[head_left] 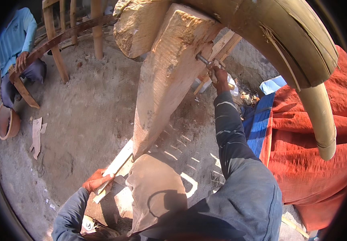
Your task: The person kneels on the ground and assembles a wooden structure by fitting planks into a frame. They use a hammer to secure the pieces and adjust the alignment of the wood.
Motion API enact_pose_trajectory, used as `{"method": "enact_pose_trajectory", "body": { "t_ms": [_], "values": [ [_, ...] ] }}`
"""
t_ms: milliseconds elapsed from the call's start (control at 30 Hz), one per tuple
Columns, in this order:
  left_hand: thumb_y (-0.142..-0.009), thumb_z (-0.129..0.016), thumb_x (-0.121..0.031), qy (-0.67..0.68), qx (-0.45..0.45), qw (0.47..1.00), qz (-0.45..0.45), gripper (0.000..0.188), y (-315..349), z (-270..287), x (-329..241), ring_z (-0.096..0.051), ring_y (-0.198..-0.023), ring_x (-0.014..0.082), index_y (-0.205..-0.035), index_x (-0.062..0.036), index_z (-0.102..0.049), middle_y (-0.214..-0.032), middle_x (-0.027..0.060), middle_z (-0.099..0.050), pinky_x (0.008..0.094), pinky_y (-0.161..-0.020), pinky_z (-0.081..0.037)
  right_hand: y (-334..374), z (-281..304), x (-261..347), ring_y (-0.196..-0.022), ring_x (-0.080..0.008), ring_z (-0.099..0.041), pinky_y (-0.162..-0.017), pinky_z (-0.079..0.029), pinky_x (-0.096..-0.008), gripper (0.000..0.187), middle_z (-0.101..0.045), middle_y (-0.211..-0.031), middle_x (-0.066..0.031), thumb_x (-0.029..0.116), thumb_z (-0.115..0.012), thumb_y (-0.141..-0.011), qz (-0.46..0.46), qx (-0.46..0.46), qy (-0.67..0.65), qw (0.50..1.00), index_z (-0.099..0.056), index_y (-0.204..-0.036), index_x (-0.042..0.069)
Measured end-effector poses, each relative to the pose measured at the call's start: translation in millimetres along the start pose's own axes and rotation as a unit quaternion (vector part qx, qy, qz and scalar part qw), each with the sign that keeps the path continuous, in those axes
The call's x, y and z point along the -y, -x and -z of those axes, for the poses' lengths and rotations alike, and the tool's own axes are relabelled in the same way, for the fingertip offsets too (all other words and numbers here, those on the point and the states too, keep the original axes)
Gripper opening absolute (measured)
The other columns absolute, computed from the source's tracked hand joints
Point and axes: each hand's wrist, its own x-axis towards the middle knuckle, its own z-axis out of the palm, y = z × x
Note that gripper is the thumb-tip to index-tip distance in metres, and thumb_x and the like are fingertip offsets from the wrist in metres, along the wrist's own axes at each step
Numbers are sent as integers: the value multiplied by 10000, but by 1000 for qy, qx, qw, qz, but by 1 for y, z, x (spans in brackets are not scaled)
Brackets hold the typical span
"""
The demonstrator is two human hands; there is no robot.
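Note:
My left hand [96,180] is closed around the lower end of a pale wooden strip [119,160], which slants up toward a thick wooden beam [165,68]. This beam stands tilted in front of me, its narrow foot beside my knee. My right arm is stretched forward, and my right hand [220,76] grips what looks like a hammer [204,61]. Its short metal head is at the beam's right face; whether it touches cannot be made out. The handle is partly hidden by my fingers.
Thick bamboo [302,40] arches over the upper right. Red cloth [302,160] with a blue border [260,128] lies at right. At far left sits a person [17,44], one hand on a curved wooden piece, near an orange tub [9,122] and a flat torn scrap [37,136].

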Motion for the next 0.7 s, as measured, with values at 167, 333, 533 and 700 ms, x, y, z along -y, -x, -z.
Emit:
{"method": "enact_pose_trajectory", "body": {
  "t_ms": [167, 333, 533, 700],
  "values": [
    [-907, -762, -605, 2, -32, 999, 20, 626, 13, 7, 13, -684, -757, 150, -1116, -18, -702, -871, 61, -720, 348, -705, -557, -29, -14, 13, -779, -204, -709, -595, -568, -359, 188, -720, -960, -117, 134, -647, -985, 31, -294, -110, 949, -678, -1114, 1],
    [-893, -763, -622, -17, -19, 1000, 11, 646, -5, 3, 5, -691, -746, 166, -1116, -20, -693, -886, 78, -726, 345, -699, -567, -73, -7, 75, -683, -205, -680, -517, -543, -336, 172, -691, -887, -138, 54, -576, -995, 20, -163, -72, 984, -668, -1086, -60],
    [-879, -746, -672, -40, -54, 997, 30, 679, 24, 12, 15, -701, -756, 176, -1089, -27, -703, -896, 99, -730, 352, -685, -580, -49, -29, 41, -612, -209, -661, -453, -519, -329, 184, -664, -812, -147, 1, -528, -1006, -67, -14, 14, 998, -662, -1068, -108],
    [-898, -734, -653, -33, -40, 998, 37, 643, 24, 6, 2, -685, -784, 179, -1105, -46, -697, -887, 81, -720, 365, -731, -558, -62, -32, 48, -701, -271, -693, -510, -560, -366, 236, -686, -854, -137, 58, -563, -1000, 4, -271, -49, 961, -657, -1133, -113]
  ]
}}
